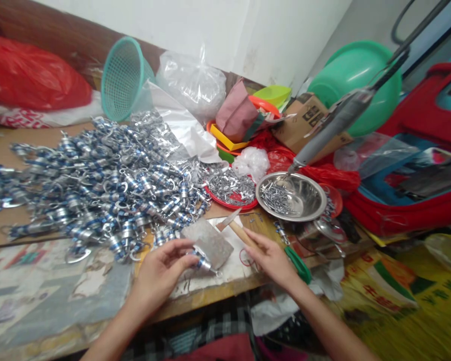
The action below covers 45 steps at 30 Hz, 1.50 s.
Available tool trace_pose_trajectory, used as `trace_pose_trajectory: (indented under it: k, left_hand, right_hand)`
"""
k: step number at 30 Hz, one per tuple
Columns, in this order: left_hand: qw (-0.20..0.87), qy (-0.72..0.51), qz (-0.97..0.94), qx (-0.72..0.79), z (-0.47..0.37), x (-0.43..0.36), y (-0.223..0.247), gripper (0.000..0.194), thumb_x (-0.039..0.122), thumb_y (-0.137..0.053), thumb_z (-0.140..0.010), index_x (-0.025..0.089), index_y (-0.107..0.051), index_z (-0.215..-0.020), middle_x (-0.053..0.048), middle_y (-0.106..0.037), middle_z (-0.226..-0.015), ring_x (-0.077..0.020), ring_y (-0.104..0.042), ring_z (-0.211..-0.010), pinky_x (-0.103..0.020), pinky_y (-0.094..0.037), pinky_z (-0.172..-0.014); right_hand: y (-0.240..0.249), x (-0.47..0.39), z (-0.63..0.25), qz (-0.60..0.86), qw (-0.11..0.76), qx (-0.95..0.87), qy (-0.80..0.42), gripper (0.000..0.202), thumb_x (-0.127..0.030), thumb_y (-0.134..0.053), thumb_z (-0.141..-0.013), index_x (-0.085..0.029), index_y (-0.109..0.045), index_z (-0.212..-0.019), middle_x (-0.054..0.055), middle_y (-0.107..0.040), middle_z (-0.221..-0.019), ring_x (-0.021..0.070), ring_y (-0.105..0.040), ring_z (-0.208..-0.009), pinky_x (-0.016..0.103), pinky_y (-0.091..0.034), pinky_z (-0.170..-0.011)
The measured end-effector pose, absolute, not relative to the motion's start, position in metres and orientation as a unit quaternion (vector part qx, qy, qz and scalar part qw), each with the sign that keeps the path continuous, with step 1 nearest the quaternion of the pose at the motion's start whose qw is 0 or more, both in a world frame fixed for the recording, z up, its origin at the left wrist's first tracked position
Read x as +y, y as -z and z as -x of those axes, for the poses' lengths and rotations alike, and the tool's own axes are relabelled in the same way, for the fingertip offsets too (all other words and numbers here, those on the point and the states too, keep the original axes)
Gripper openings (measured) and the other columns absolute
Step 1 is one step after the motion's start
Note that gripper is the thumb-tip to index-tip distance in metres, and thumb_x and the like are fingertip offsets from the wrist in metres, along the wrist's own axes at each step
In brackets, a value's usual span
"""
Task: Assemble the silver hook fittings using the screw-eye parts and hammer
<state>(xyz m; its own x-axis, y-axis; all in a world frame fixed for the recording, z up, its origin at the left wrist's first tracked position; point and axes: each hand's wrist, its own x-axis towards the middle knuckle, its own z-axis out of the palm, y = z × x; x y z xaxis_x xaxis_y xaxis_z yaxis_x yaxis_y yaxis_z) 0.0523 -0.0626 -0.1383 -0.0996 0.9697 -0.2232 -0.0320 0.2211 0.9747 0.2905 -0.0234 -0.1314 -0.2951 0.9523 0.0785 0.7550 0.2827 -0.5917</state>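
Note:
My left hand (pixel 167 265) is closed around one end of a small blue-and-silver metal fitting (pixel 206 264) with a ring at its tip. The fitting lies at the near edge of a flat grey metal block (pixel 214 242). In my right hand (pixel 272 256) is a small hammer (pixel 244 236), gripped by its wooden handle, its narrow metal head above the block's far right side. To the left spreads a large heap of similar blue-and-silver fittings (pixel 113 185), many with rings or hooks.
Behind the block are a red plate (pixel 244 206) of small metal pieces and a steel bowl (pixel 315 193) of thin pins. A grey power tool (pixel 334 118) hangs over the bowl. Green handles (pixel 298 264) lie right of my right hand. A teal basket (pixel 122 80) stands behind the heap.

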Motion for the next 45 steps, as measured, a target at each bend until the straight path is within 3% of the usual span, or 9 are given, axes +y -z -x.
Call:
trace_pose_trajectory:
  k: [4, 7, 11, 17, 23, 27, 33, 41, 45]
  left_hand:
    - [0.421, -0.462, -0.472, 0.622, -0.049, -0.063, 0.140, 0.016, 0.034, -0.065, -0.064, 0.020, -0.070, -0.069, -0.005, -0.070, -0.077, -0.0219, -0.063, -0.078, -0.034, -0.045, -0.077]
    - [0.356, -0.482, -0.526, 0.604, -0.050, -0.060, 0.140, 0.015, 0.035, -0.064, -0.063, 0.022, -0.071, -0.062, -0.006, -0.065, -0.084, -0.0227, -0.059, -0.087, -0.033, -0.043, -0.079]
    - [0.343, -0.478, -0.562, 0.582, -0.052, -0.054, 0.139, 0.014, 0.033, -0.063, -0.067, 0.023, -0.072, -0.065, -0.003, -0.062, -0.077, -0.0182, -0.058, -0.077, -0.028, -0.044, -0.070]
    - [0.372, -0.452, -0.585, 0.561, -0.049, -0.055, 0.138, 0.011, 0.029, -0.063, -0.069, 0.025, -0.072, -0.074, -0.001, -0.066, -0.073, -0.0162, -0.060, -0.073, -0.025, -0.044, -0.067]
    - [0.362, -0.446, -0.609, 0.547, -0.047, -0.057, 0.139, 0.015, 0.025, -0.058, -0.073, 0.024, -0.072, -0.079, -0.001, -0.066, -0.073, -0.0159, -0.061, -0.072, -0.025, -0.045, -0.066]
    - [0.338, -0.453, -0.598, 0.568, -0.050, -0.057, 0.139, 0.016, 0.026, -0.061, -0.070, 0.022, -0.071, -0.082, -0.002, -0.068, -0.077, -0.0170, -0.061, -0.075, -0.027, -0.046, -0.071]
    - [0.325, -0.468, -0.564, 0.598, -0.053, -0.058, 0.140, 0.031, 0.026, -0.065, -0.066, 0.021, -0.067, -0.096, 0.000, -0.067, -0.071, -0.0150, -0.061, -0.064, -0.027, -0.049, -0.066]
    - [0.315, -0.482, -0.617, 0.536, -0.056, -0.063, 0.130, 0.016, 0.019, -0.060, -0.071, 0.026, -0.073, -0.077, -0.002, -0.069, -0.073, -0.0161, -0.063, -0.070, -0.024, -0.048, -0.064]
    - [0.344, -0.490, -0.597, 0.534, -0.057, -0.066, 0.127, 0.015, 0.020, -0.061, -0.070, 0.026, -0.073, -0.077, -0.001, -0.068, -0.072, -0.0161, -0.062, -0.069, -0.024, -0.047, -0.063]
  right_hand:
    - [0.134, 0.003, -0.293, 0.548, 0.128, -0.798, -0.217, 0.030, -0.024, -0.050, -0.081, -0.019, -0.061, -0.108, 0.007, -0.065, -0.093, 0.0191, -0.060, -0.084, 0.030, -0.045, -0.075]
    - [0.126, 0.033, -0.276, 0.543, 0.148, -0.813, -0.153, 0.024, -0.025, -0.047, -0.084, -0.020, -0.066, -0.098, 0.006, -0.064, -0.090, 0.0163, -0.058, -0.084, 0.026, -0.042, -0.076]
    - [0.123, 0.089, -0.240, 0.571, 0.179, -0.793, -0.111, 0.024, -0.021, -0.049, -0.082, -0.019, -0.065, -0.099, 0.007, -0.063, -0.099, 0.0182, -0.056, -0.094, 0.027, -0.039, -0.082]
    - [0.137, 0.126, -0.224, 0.608, 0.192, -0.760, -0.126, 0.019, -0.015, -0.061, -0.068, -0.023, -0.070, -0.083, 0.004, -0.069, -0.087, 0.0219, -0.060, -0.088, 0.029, -0.043, -0.078]
    - [0.133, 0.108, -0.251, 0.610, 0.313, -0.711, -0.158, 0.023, -0.020, -0.053, -0.077, -0.020, -0.066, -0.096, 0.006, -0.067, -0.097, 0.0193, -0.060, -0.093, 0.031, -0.041, -0.085]
    - [0.120, 0.061, -0.236, 0.559, 0.380, -0.700, -0.230, 0.019, -0.027, -0.053, -0.079, -0.017, -0.067, -0.087, 0.004, -0.069, -0.086, 0.0145, -0.063, -0.078, 0.025, -0.048, -0.072]
    - [0.110, -0.021, -0.201, 0.466, 0.412, -0.632, -0.462, 0.005, -0.018, -0.065, -0.066, -0.016, -0.069, -0.067, 0.001, -0.067, -0.066, 0.0136, -0.061, -0.062, 0.023, -0.048, -0.061]
    - [0.116, -0.029, -0.203, 0.444, 0.430, -0.594, -0.515, 0.004, -0.018, -0.065, -0.065, -0.017, -0.069, -0.067, 0.001, -0.068, -0.065, 0.0136, -0.060, -0.060, 0.024, -0.048, -0.059]
    - [0.115, -0.035, -0.207, 0.423, 0.433, -0.624, -0.495, 0.005, -0.020, -0.063, -0.070, -0.018, -0.067, -0.068, 0.002, -0.068, -0.070, 0.0153, -0.062, -0.066, 0.026, -0.050, -0.065]
